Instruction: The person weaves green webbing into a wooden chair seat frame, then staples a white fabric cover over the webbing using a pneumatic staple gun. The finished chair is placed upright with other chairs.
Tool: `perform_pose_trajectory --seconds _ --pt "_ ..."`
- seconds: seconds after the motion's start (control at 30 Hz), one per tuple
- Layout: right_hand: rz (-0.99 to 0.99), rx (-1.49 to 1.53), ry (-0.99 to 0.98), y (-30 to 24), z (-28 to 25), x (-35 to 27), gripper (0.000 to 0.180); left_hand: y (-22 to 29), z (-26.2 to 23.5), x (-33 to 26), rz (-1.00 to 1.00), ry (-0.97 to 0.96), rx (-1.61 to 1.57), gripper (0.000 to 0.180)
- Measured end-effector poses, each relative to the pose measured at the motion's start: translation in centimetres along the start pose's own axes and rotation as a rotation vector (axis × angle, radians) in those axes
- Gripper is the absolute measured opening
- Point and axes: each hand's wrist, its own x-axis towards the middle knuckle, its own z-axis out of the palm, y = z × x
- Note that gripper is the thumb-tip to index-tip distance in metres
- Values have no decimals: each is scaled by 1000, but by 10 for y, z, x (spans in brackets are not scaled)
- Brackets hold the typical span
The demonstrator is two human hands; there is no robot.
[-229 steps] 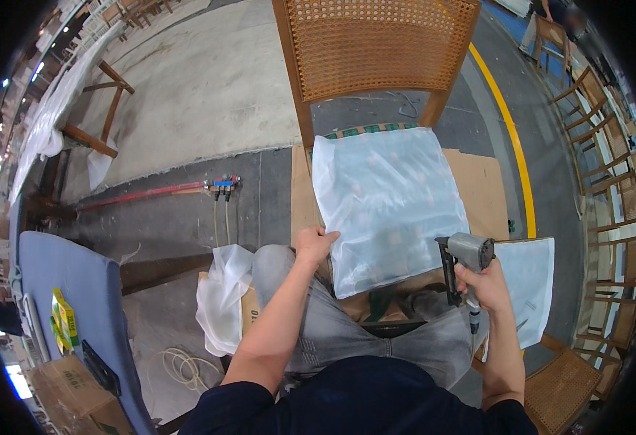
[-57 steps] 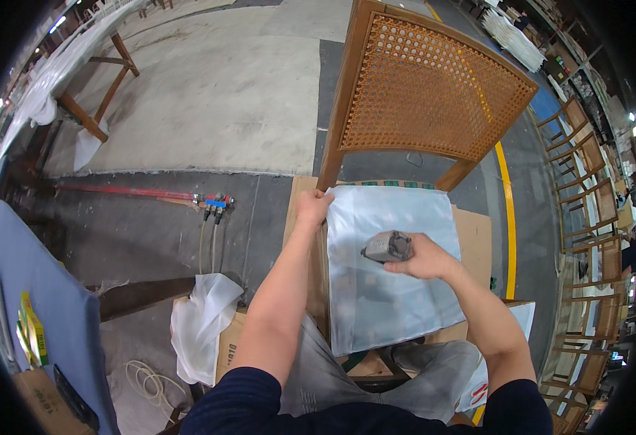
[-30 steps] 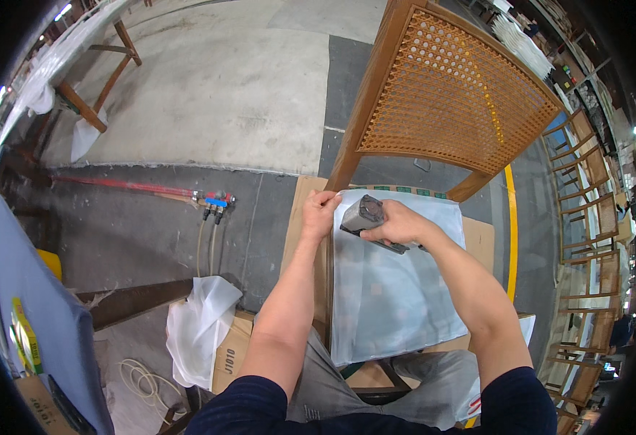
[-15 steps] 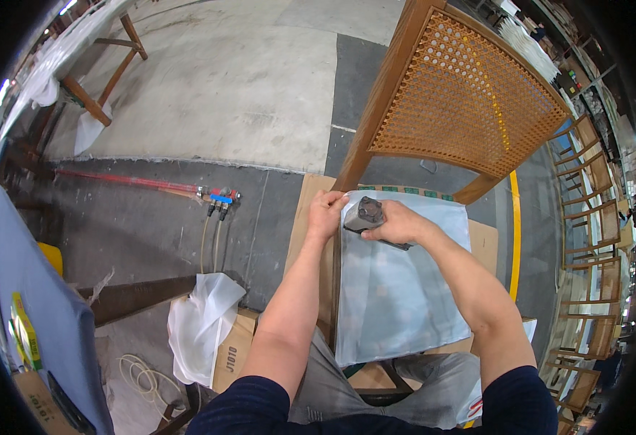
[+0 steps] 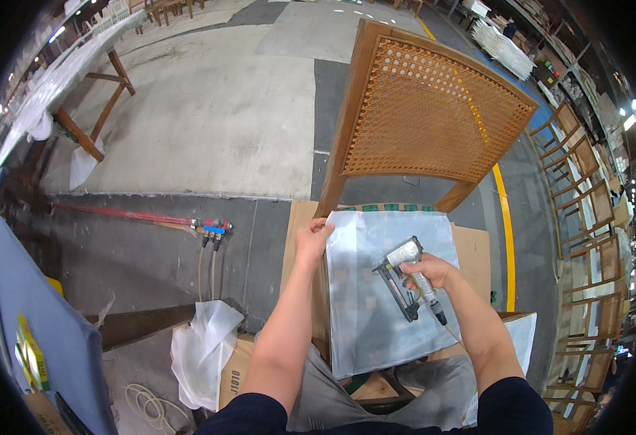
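A wooden chair with a woven cane back (image 5: 434, 109) stands in front of me, its seat wrapped in clear plastic sheeting (image 5: 387, 290). My left hand (image 5: 312, 238) presses the plastic down at the seat's far left corner, by the back post. My right hand (image 5: 425, 272) grips a grey pneumatic staple gun (image 5: 403, 279), held over the middle of the seat with its nose pointing left and down. A thin hose trails from the gun's handle toward my right arm.
Cardboard sheets (image 5: 474, 254) lie under the chair. Red hoses with blue fittings (image 5: 209, 230) run across the concrete floor at left. Crumpled plastic (image 5: 202, 351) sits by my left knee. More chairs (image 5: 586, 217) are stacked at right; a blue table (image 5: 35, 319) stands at lower left.
My right hand has pulled the staple gun back from the seat's far left corner to the middle of the seat. The left hand stays at that corner.
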Motion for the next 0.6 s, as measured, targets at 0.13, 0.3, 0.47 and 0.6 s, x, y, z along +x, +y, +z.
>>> perform_pose_trajectory --seconds 0.13,0.3,0.47,0.6 --pt "-40 -475 250 -1 7 3 43 -1 -1 -3 15 30 25 19" --pt "-146 -1424 449 -55 20 -4 46 2 -23 4 29 53 29 17" --pt "-889 -1008 561 -102 64 46 39 13 -15 -6 -95 -27 -44 14" --pt "-828 -939 370 -126 98 100 39 19 -11 -8 -124 -121 -74 19"
